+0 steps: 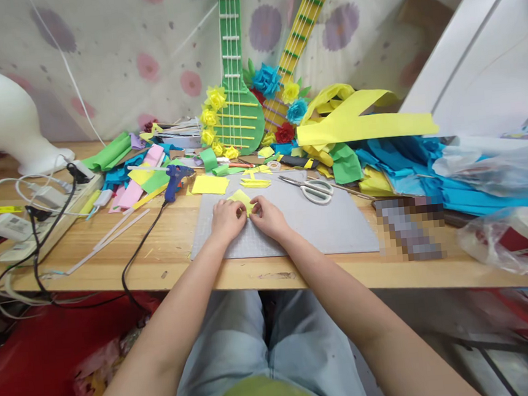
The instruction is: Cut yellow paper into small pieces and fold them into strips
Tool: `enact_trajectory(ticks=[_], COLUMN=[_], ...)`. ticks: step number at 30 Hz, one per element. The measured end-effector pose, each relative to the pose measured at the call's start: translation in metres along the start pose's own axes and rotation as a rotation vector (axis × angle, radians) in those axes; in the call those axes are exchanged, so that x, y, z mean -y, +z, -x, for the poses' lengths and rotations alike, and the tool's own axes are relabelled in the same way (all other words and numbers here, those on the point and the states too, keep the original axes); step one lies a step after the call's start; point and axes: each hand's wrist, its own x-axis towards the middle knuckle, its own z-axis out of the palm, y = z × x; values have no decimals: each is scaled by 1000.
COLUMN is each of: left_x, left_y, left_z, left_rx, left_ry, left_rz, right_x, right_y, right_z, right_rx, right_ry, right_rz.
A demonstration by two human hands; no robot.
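A small piece of yellow paper (240, 196) is pinched between both of my hands over the grey cutting mat (303, 225). My left hand (229, 219) grips its left side, and my right hand (269, 216) grips its right side close by; the fingertips hide its lower part. Beyond them on the mat lie yellow paper strips (256, 182). A yellow paper sheet (209, 185) rests at the mat's far left corner. Scissors (315, 190) with pale handles lie to the right of my right hand, blades pointing away to the left.
A blue glue gun (177, 180) stands left of the mat, its black cord running off the front edge. Green and yellow paper guitars (241, 117) lean on the back wall. Paper scraps line the back. A power strip (61, 209) with cables is left; blue crepe paper (395, 174) lies right.
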Motion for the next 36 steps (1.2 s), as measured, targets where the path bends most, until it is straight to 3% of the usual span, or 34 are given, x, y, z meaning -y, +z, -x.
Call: enact_trajectory(ticks=[22,36], left_x=[7,13], left_y=[2,-2], left_z=[1,3], left_rx=[32,-135], left_ry=[-11,-34], left_rz=[6,171], right_x=[2,-8], right_y=[-2,-2], right_z=[4,-4], right_rx=[28,-11], right_ry=[-126,46], right_rz=[135,-251])
